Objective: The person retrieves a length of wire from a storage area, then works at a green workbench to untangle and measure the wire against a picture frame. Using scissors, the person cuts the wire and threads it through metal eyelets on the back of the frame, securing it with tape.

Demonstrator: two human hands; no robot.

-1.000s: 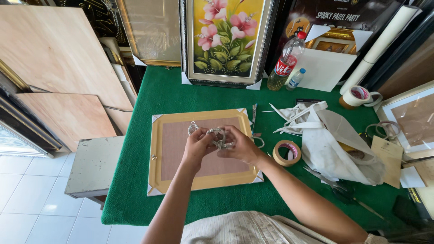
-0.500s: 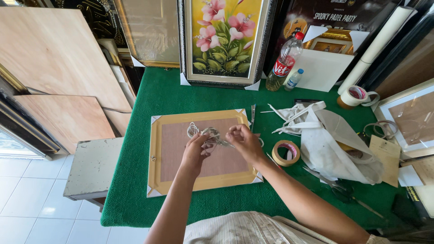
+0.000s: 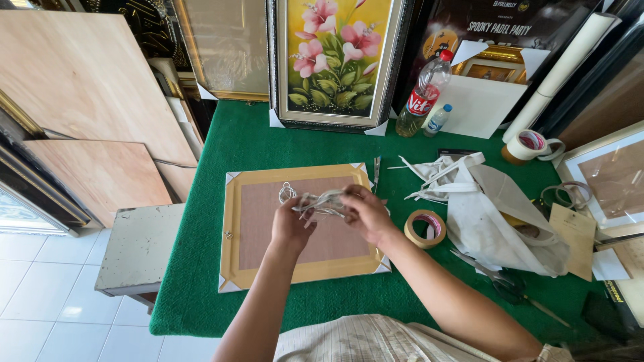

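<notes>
Head view, looking down. A gold-edged picture frame point(image 3: 302, 231) lies face down on the green-covered surface point(image 3: 201, 281), brown backing up, white corner protectors at its corners.

Both hands are raised just above the middle of the frame. A bundle of pale cord point(image 3: 320, 201) is held between them: the left hand point(image 3: 290, 224) is closed on its near end, the right hand point(image 3: 362, 213) pinches it from the far side. Each grip is narrow and closed on the cord. A small loose coil of the same cord point(image 3: 287, 192) rests on the backing just beyond the left hand.

Step in hand, as judged: the cord is being untangled or drawn out over the frame's back. A free end would be needed first, and enough slack to reach the small fitting on the frame's left rail point(image 3: 229, 235), which is too small to identify.

About the work: a roll of tape point(image 3: 425, 228) just right of the frame; a white cloth bag point(image 3: 503, 214) beyond it; scissors point(image 3: 500, 281) near the surface's front edge; a framed flower painting point(image 3: 337, 60) propped at the back beside a plastic bottle point(image 3: 422, 94).
</notes>
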